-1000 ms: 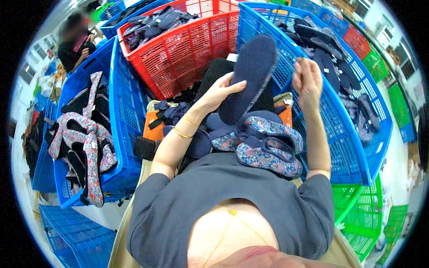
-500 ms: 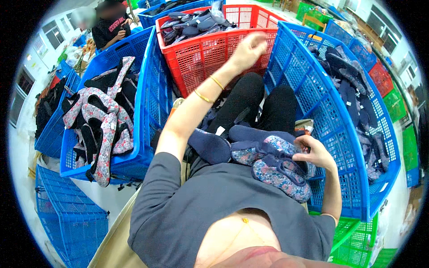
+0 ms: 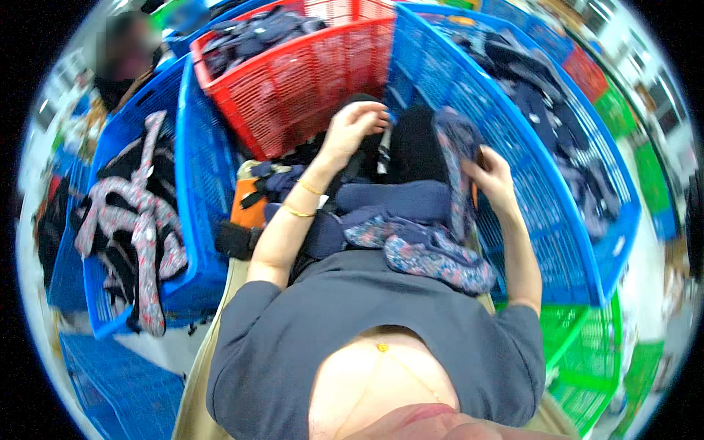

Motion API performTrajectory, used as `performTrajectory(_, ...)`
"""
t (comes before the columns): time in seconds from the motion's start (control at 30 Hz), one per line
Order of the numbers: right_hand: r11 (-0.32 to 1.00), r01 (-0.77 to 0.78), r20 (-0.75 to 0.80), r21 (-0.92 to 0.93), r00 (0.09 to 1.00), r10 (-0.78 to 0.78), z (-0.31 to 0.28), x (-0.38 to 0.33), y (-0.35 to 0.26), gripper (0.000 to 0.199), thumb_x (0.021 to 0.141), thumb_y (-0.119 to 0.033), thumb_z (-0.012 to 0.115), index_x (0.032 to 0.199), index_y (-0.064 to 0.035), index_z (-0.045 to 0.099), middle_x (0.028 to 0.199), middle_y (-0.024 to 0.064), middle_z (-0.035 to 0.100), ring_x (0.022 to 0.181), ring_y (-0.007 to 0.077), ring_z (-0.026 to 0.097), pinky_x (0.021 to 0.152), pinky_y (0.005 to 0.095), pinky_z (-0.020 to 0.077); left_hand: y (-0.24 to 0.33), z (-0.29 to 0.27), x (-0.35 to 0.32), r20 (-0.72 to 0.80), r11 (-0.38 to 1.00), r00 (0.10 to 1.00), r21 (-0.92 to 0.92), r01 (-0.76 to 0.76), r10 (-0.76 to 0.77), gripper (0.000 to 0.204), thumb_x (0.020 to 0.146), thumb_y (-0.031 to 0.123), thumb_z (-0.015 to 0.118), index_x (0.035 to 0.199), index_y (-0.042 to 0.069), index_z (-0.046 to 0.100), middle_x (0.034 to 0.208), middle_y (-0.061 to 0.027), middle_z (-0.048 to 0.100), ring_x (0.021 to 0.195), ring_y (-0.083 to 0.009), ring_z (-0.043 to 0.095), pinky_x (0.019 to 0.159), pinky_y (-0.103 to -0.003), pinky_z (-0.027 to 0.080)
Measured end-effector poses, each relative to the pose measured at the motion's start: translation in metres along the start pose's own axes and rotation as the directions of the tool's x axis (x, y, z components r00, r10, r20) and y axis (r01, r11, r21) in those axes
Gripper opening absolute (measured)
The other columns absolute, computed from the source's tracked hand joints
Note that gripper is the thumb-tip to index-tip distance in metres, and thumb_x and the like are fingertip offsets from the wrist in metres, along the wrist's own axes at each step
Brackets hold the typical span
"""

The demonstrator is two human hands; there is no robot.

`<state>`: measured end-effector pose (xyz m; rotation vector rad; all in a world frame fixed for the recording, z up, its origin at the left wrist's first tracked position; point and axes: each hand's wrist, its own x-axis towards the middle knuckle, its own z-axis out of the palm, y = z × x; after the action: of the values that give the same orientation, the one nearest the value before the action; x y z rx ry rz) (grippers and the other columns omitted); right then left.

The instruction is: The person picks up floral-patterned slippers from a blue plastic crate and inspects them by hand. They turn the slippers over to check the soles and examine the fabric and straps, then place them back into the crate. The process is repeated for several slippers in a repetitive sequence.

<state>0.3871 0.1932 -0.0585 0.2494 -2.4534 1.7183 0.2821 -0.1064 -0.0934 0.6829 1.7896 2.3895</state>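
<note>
My left hand [image 3: 357,130] hangs above my lap near my knees, fingers loosely bent, with nothing visible in it. My right hand [image 3: 493,178] grips a floral slipper [image 3: 456,158] by its edge, holding it upright over my right thigh. Across my lap lie a navy slipper sole [image 3: 392,198] and a blue floral slipper [image 3: 440,265]. More dark slipper pieces lie to the left, partly covered by my left forearm.
A red crate [image 3: 293,84] of dark slippers stands ahead. Blue crates flank me: the left one [image 3: 209,169] holds pink-flowered pieces, the right one [image 3: 506,147] navy ones. A green crate [image 3: 587,359] sits at lower right. Another person [image 3: 121,81] is at far left.
My left hand has come back from the red crate toward my lap. My right hand has raised a floral slipper from the pile. The view has shifted.
</note>
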Motion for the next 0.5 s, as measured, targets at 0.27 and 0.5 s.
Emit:
performTrajectory(0.27, 0.963, 0.070, -0.218, 0.259, 0.976, -0.012, 0.026, 0.009, -0.018, 0.025, 0.082, -0.015, 0.078, 0.098, -0.0061, 0.061, 0.069, -0.0076, 0.056, 0.057, -0.0001, 0.044, 0.049, 0.0184, 0.0315, 0.021, 0.043, -0.014, 0.388, 0.997, 0.919, 0.002, 0.073, -0.068, 0.048, 0.098, 0.023, 0.056, 0.138, 0.001, 0.044, 0.133, -0.0139, 0.053, 0.122, -0.0231, 0.053, 0.098, -0.038, 0.048)
performTrajectory(0.5, 0.968, 0.217, -0.052, 0.128, 0.976, -0.212, 0.036, 0.015, -0.035, 0.021, 0.083, -0.006, 0.074, 0.098, -0.0035, 0.061, 0.073, -0.0058, 0.057, 0.064, 0.0008, 0.049, 0.055, 0.0193, 0.0375, 0.064, 0.059, -0.022, 0.139, 0.821, 0.868, 0.285, -0.496, 0.476, 0.080, 0.080, 0.019, 0.078, 0.146, 0.007, 0.034, 0.149, -0.0099, 0.036, 0.132, -0.0221, 0.040, 0.098, -0.036, 0.046)
